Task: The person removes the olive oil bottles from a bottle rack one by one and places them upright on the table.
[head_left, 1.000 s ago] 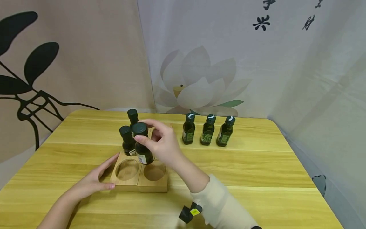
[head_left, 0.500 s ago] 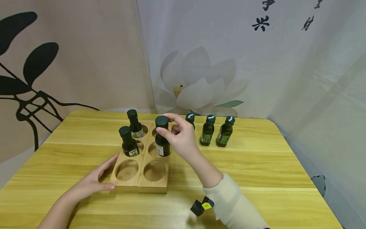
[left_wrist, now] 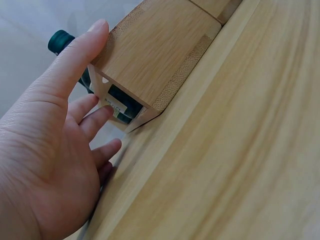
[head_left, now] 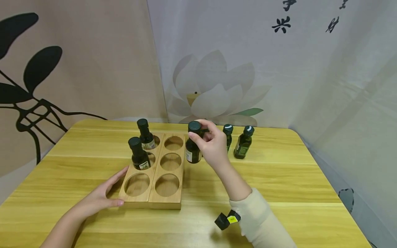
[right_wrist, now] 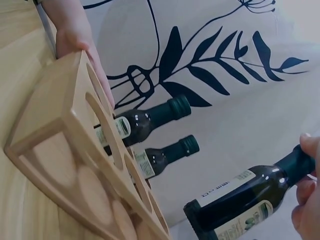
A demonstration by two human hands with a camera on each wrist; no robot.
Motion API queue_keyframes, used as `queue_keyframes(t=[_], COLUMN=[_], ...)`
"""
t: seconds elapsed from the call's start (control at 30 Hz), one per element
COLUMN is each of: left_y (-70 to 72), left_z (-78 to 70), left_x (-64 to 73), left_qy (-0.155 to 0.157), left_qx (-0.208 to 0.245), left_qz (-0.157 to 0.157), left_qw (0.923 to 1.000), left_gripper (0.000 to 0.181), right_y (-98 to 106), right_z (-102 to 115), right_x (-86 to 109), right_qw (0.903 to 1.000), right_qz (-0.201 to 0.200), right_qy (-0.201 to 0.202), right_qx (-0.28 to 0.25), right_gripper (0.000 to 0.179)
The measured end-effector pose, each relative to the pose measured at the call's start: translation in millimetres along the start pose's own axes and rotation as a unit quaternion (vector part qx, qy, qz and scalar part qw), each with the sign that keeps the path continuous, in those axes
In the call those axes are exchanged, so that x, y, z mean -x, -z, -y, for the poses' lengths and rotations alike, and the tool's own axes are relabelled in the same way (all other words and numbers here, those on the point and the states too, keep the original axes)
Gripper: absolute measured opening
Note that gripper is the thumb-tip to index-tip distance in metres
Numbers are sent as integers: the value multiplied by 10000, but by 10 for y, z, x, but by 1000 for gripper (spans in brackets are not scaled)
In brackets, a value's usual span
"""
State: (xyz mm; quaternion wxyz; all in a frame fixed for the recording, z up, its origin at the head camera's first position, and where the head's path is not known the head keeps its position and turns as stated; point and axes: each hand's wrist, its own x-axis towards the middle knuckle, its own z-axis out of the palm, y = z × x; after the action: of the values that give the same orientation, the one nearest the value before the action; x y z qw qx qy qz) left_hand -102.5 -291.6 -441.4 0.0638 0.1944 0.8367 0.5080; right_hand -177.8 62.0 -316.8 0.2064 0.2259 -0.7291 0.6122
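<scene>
My right hand (head_left: 214, 143) grips a small dark glass bottle (head_left: 193, 150) by its neck, below the dark green cap. The bottle hangs over the table just right of a wooden rack (head_left: 165, 205) with two rows of round holes. Two similar bottles stand in the rack's left row: a rear one (head_left: 147, 137) and a middle one (head_left: 140, 158). The other holes seen hold nothing. My left hand (head_left: 94, 199) rests at the rack's front left corner, thumb by the front face, fingers along the left side. In the left wrist view its fingers (left_wrist: 100, 117) look extended and relaxed.
On the wooden table (head_left: 279, 186), a dark bottle (head_left: 244, 144) stands at the back right. Another bottle (head_left: 228, 138) beside it is partly covered by my right hand. A printed cloth (head_left: 217, 86) hangs behind the table. A black device (head_left: 227, 220) sits by my right sleeve.
My right hand has carried the bottle rightward from above the rack to beside it, uncovering the rack's right row and hiding the leftmost back bottle. My left hand stays put.
</scene>
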Motion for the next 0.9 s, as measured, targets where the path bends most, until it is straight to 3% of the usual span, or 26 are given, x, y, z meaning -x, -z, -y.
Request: queue_keyframes(t=[0.2, 0.47, 0.9], left_y=[1, 3, -5], left_z=[3, -24, -38], left_x=[2, -1, 1], left_qy=[7, -13, 43], left_qx=[50, 165, 86], left_qz=[44, 111, 11], left_qw=[10000, 9998, 10000], left_gripper=[95, 94, 96], right_y=[82, 126, 101], right_z=[198, 115, -81], right_x=[27, 52, 164], right_qw=[9993, 9990, 9964], right_qz=[-256, -354, -553], right_qy=[-108, -260, -570], right_qx=[239, 68, 293], right_gripper=[28, 29, 32])
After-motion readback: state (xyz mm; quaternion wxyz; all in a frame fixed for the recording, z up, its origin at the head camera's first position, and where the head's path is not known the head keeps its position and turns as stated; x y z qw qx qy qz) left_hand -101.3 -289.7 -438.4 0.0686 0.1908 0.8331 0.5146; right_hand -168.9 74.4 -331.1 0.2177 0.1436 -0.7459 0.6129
